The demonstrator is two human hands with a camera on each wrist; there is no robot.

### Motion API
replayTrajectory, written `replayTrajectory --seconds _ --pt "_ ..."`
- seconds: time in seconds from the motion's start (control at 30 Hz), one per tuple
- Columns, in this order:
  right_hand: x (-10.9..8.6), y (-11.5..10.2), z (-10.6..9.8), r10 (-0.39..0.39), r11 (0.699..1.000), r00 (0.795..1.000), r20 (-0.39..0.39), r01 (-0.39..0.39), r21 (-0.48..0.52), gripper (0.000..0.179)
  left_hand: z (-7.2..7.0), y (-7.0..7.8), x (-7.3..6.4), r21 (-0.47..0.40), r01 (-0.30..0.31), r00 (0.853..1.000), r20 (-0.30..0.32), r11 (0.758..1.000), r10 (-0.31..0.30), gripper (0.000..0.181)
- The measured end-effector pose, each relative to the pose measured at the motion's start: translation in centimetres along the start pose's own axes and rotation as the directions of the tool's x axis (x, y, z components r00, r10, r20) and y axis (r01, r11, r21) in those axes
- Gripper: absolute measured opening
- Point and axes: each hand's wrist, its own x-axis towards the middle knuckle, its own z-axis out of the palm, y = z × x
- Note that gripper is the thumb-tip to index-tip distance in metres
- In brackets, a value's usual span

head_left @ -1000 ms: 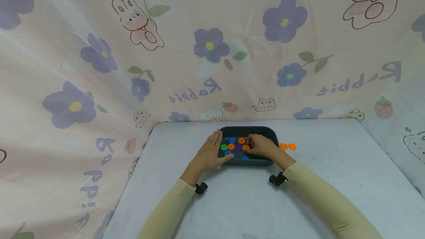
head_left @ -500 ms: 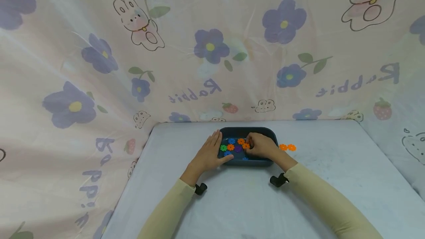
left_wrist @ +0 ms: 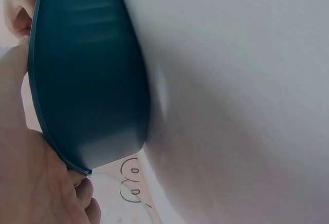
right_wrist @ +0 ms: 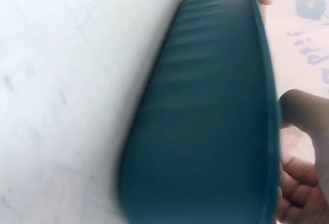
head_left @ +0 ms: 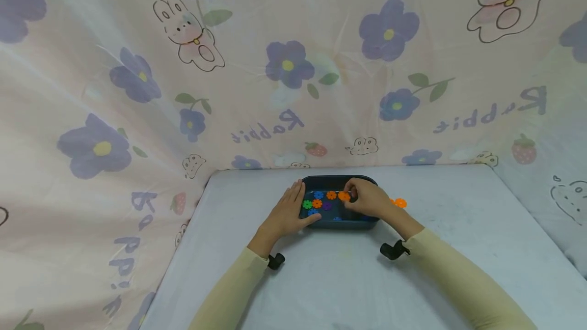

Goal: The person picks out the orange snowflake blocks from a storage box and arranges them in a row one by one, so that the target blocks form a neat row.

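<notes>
Your right hand (head_left: 369,198) pinches an orange, flower-shaped disc (head_left: 344,196) at the dark teal, round-cornered rectangular tray (head_left: 344,225); your left hand (head_left: 285,213), thumb spread wide, rests on its left end. Multicoloured flower-shaped discs (head_left: 317,203) lie inside, other orange discs (head_left: 401,202) on the white worktop (head_left: 321,284) beside it.
</notes>
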Motion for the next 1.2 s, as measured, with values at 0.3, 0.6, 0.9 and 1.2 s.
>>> replayTrajectory --seconds 0.3,0.6,0.9,1.2 --pt "-1.7 0.6 -2.5 0.001 1.0 0.999 -0.05 -0.002 -0.002 0.031 -0.1 0.0 0.2 0.006 -0.016 1.0 -0.011 1.0 0.016 0.112" --pt "-3.0 2.3 -3.9 0.032 0.999 0.995 -0.093 -0.033 -0.005 0.034 0.0 -0.1 0.2 0.008 -0.013 1.0 -0.005 1.0 0.013 0.112" --pt "-4.7 4.3 -5.2 0.078 0.996 0.991 -0.112 -0.082 -0.025 0.036 0.3 -0.1 0.2 0.018 -0.017 1.0 -0.007 1.0 0.017 0.113" --pt "-6.0 7.0 -6.2 0.14 0.989 0.983 -0.119 -0.144 -0.024 0.04 0.3 -0.2 0.0 0.011 -0.016 1.0 -0.003 1.0 0.016 0.113"
